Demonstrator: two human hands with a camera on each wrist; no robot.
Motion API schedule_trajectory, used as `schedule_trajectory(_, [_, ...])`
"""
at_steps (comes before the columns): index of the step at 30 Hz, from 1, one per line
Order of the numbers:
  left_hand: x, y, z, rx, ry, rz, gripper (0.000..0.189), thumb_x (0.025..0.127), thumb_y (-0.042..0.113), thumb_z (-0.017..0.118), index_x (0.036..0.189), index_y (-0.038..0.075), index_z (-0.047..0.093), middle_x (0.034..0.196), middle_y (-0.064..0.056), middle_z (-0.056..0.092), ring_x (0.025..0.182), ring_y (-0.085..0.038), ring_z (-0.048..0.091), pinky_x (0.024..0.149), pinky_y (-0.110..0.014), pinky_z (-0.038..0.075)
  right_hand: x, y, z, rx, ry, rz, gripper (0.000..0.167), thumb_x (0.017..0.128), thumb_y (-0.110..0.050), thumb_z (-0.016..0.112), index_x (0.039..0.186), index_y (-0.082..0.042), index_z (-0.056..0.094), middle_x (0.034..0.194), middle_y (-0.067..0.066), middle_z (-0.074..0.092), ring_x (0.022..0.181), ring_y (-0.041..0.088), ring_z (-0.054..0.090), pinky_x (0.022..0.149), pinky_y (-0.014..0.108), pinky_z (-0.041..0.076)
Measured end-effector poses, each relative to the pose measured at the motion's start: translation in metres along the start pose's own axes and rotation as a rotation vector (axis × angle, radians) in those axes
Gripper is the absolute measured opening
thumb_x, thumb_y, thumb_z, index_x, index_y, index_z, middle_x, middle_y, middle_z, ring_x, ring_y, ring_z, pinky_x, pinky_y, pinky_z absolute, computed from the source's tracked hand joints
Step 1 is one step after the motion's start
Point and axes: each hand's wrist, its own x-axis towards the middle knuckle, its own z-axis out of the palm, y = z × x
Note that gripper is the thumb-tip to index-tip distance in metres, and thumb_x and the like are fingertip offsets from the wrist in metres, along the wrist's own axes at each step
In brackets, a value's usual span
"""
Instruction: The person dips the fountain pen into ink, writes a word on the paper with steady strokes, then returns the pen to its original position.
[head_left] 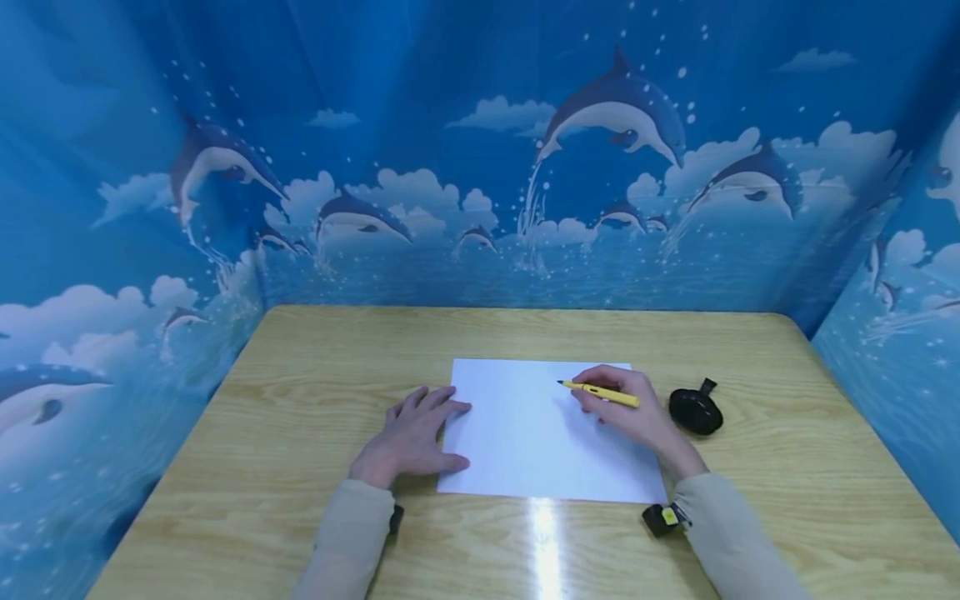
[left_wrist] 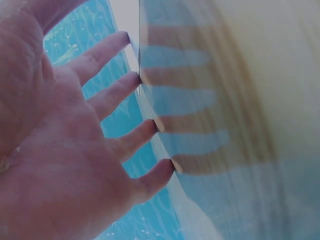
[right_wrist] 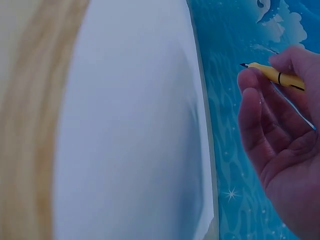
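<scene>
A blank white sheet of paper [head_left: 517, 442] lies on the wooden table. My left hand [head_left: 408, 437] is spread at its left edge, with thumb and forefinger reaching onto the paper; the left wrist view shows the fingertips [left_wrist: 165, 167] down on the surface. Over the right half of the sheet, my right hand [head_left: 618, 400] pinches a yellow pen [head_left: 609, 395] between thumb and fingers. The pen's dark tip points left. In the right wrist view that hand [right_wrist: 285, 125] is raised above the paper, the pen [right_wrist: 270, 72] clear of it.
A small black shell-shaped dish [head_left: 696, 411] with a short tab stands right of the paper, close to my right wrist. The wooden table [head_left: 300, 367] reaches back to a blue dolphin-print curtain [head_left: 450, 250], which also hangs on both sides.
</scene>
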Motion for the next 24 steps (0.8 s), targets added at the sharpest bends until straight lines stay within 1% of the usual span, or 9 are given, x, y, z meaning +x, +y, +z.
schedule_trajectory(5, [0.000,0.001,0.000,-0.005,0.000,0.004,0.074,0.084,0.049,0.079,0.149,0.031,0.052,0.169,-0.002,0.030,0.157,-0.042,0.017,0.120,-0.070,0.019,0.008,-0.002,0.011,0.023,-0.025,0.001,0.022,0.096,-0.024,0.073,0.114,-0.011,0.073,0.089,0.019,0.074,0.076,0.034,0.068,0.057,0.030,0.056])
schedule_trajectory(10, [0.001,0.000,0.000,0.000,-0.002,-0.003,0.074,0.084,0.050,0.079,0.150,0.031,0.051,0.169,-0.001,0.029,0.157,-0.042,0.016,0.120,-0.070,0.019,0.014,-0.006,0.021,0.046,-0.053,0.008,0.023,0.096,-0.022,0.073,0.114,-0.009,0.072,0.090,0.021,0.074,0.074,0.033,0.067,0.058,0.031,0.056])
schedule_trajectory(14, [0.001,0.001,0.000,-0.005,0.002,0.000,0.074,0.083,0.049,0.079,0.149,0.030,0.052,0.169,-0.002,0.030,0.157,-0.042,0.017,0.119,-0.071,0.019,0.020,-0.008,0.027,0.045,-0.069,0.027,0.022,0.096,-0.023,0.073,0.114,-0.010,0.073,0.091,0.020,0.075,0.071,0.030,0.066,0.058,0.031,0.055])
schedule_trajectory(19, [0.000,0.003,-0.001,0.000,0.000,-0.006,0.073,0.084,0.048,0.080,0.149,0.030,0.052,0.168,-0.003,0.030,0.157,-0.043,0.017,0.120,-0.071,0.019,0.024,-0.009,0.034,0.052,-0.088,0.031,0.021,0.096,-0.022,0.073,0.113,-0.011,0.073,0.094,0.019,0.076,0.068,0.025,0.065,0.058,0.032,0.055])
schedule_trajectory(24, [-0.001,0.004,-0.002,0.007,-0.005,-0.009,0.073,0.083,0.048,0.080,0.149,0.029,0.053,0.168,-0.003,0.031,0.156,-0.043,0.019,0.119,-0.071,0.020,0.029,-0.013,0.043,0.039,-0.108,0.048,0.019,0.094,-0.020,0.073,0.112,-0.012,0.074,0.102,0.012,0.076,0.067,0.023,0.065,0.058,0.031,0.055])
